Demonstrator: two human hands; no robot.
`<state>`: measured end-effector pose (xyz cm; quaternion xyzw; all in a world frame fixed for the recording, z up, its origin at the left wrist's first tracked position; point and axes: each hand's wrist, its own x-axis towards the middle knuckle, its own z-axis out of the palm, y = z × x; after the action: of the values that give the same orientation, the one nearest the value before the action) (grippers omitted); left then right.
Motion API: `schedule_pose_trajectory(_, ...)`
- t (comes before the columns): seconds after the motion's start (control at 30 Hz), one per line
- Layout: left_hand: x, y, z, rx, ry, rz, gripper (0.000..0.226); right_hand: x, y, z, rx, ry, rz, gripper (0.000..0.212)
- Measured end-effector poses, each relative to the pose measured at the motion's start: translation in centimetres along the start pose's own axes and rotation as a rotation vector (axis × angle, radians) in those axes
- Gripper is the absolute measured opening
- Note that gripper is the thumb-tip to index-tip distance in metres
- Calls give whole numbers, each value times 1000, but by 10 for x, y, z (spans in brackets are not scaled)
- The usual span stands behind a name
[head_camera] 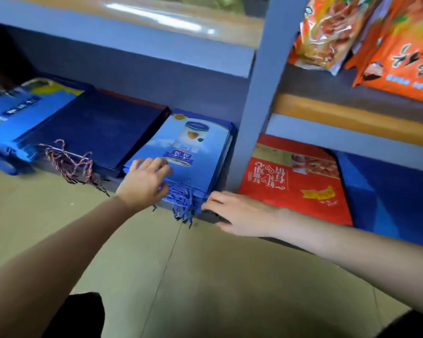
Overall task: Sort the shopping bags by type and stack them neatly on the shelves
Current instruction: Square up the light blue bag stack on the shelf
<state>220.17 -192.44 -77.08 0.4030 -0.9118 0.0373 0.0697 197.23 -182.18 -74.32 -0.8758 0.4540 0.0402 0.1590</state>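
On the bottom shelf, past navy bags (95, 128) at ten o'clock, the left hand (144, 181) lies flat, fingers spread, on the light-blue bag stack (193, 142) while the right hand (239, 213), fingers straight, nudges its five-o'clock corner, apparently squaring edges; next, push it flush.

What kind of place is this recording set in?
Probably a shop stockroom: blue metal shelving, flat stacks of blue gift bags and red gift bags, plus orange food packets above.
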Motion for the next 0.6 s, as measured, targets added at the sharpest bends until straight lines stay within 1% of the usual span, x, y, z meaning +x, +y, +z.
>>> schedule_pose_trajectory(0.03,-5,-15,8,-36,-82,-87,37,27,-7,4,21,16,50,49)
schedule_pose_trajectory(0.07,-11,-29,17,-49,-196,-160,47,53,-12,7,34,16,113,51)
schedule_pose_trajectory(0.1,-16,-43,25,-70,-306,-204,58,77,-14,9,37,-8,182,54)
schedule_pose_trajectory(0.13,-17,-55,32,-99,-356,-204,64,98,-14,11,27,-50,253,58)
schedule_pose_trajectory(0.17,-15,-64,37,-143,-356,-174,66,115,-14,12,12,-94,314,62)
schedule_pose_trajectory(0.2,-12,-73,39,-179,-312,-128,66,131,-12,14,-2,-128,361,65)
schedule_pose_trajectory(0.27,-6,-89,38,-235,-249,-66,68,154,-8,15,-20,-167,433,65)
schedule_pose_trajectory(0.33,0,-106,36,-339,-238,-90,74,170,-5,11,-12,-194,491,60)
schedule_pose_trajectory(0.4,5,-119,35,-287,-327,-84,69,181,0,4,38,-223,550,53)
schedule_pose_trajectory(0.47,13,-127,37,-199,-406,-39,54,189,4,-3,88,-257,584,45)
schedule_pose_trajectory(0.53,24,-131,39,-215,-447,-36,43,196,9,-9,152,-300,608,42)
schedule_pose_trajectory(0.6,34,-132,40,-246,-472,-70,35,199,14,-17,235,-307,645,35)
